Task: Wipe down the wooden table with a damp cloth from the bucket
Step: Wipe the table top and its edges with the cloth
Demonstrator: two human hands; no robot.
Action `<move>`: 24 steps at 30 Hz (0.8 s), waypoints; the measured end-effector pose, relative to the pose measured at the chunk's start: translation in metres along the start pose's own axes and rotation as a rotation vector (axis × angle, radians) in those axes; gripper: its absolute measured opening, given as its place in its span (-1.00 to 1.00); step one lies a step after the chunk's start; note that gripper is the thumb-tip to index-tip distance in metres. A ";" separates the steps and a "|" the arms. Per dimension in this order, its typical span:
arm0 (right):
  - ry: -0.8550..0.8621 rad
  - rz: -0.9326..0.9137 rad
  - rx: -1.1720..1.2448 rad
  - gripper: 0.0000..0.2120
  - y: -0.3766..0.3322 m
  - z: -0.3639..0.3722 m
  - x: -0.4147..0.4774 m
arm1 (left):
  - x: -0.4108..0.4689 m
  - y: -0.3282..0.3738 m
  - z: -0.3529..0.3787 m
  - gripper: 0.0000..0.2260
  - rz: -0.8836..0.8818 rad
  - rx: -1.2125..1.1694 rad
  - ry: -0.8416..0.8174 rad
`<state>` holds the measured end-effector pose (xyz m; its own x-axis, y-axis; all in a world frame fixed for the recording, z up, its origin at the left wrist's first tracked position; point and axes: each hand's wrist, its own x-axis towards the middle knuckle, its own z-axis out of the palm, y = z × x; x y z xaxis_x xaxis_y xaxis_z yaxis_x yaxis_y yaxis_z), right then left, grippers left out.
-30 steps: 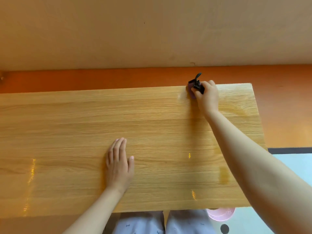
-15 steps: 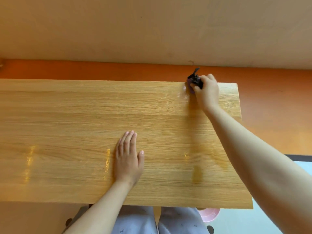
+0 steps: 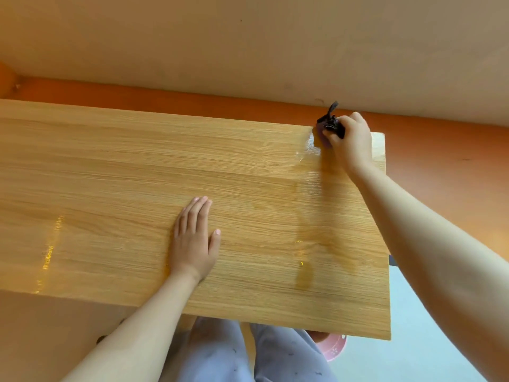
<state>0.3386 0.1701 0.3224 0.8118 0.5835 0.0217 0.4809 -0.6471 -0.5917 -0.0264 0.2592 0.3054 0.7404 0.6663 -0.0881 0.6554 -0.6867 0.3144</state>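
The wooden table (image 3: 115,172) fills the middle of the view. My right hand (image 3: 351,142) reaches to its far right corner and grips a bunched dark cloth (image 3: 329,125), pressing it onto the top at the far edge. A wet, glossy streak runs from there toward the near edge. My left hand (image 3: 195,241) lies flat on the table's middle, fingers straight and together. A pink bucket (image 3: 334,348) peeks out below the table's near right edge, mostly hidden.
An orange band of wall (image 3: 165,102) runs just behind the table, with a beige wall (image 3: 248,45) above it. My legs in pale trousers (image 3: 248,357) show under the near edge. Light floor (image 3: 413,340) lies to the right.
The view has swung so the table sits tilted and further left. My right hand still holds the cloth at the far right edge. My left hand stays flat on the table.
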 end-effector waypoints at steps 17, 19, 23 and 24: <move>-0.244 -0.310 -0.027 -0.82 -0.015 0.006 -0.069 | -0.001 0.000 0.000 -0.46 -0.016 0.026 -0.013; -0.142 -0.189 -0.046 -0.84 -0.005 0.002 -0.042 | -0.001 0.000 0.000 -0.45 -0.016 0.027 -0.013; -0.097 -0.171 -0.070 -0.83 -0.006 -0.001 -0.038 | -0.001 0.000 0.000 -0.45 -0.011 0.028 -0.012; -0.107 -0.184 -0.072 -0.83 -0.008 -0.001 -0.047 | -0.001 0.000 0.000 -0.45 -0.010 0.029 -0.011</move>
<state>0.2969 0.1473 0.3276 0.6703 0.7412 0.0358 0.6432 -0.5562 -0.5263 -0.0271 0.2581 0.3057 0.7353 0.6701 -0.1012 0.6666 -0.6882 0.2863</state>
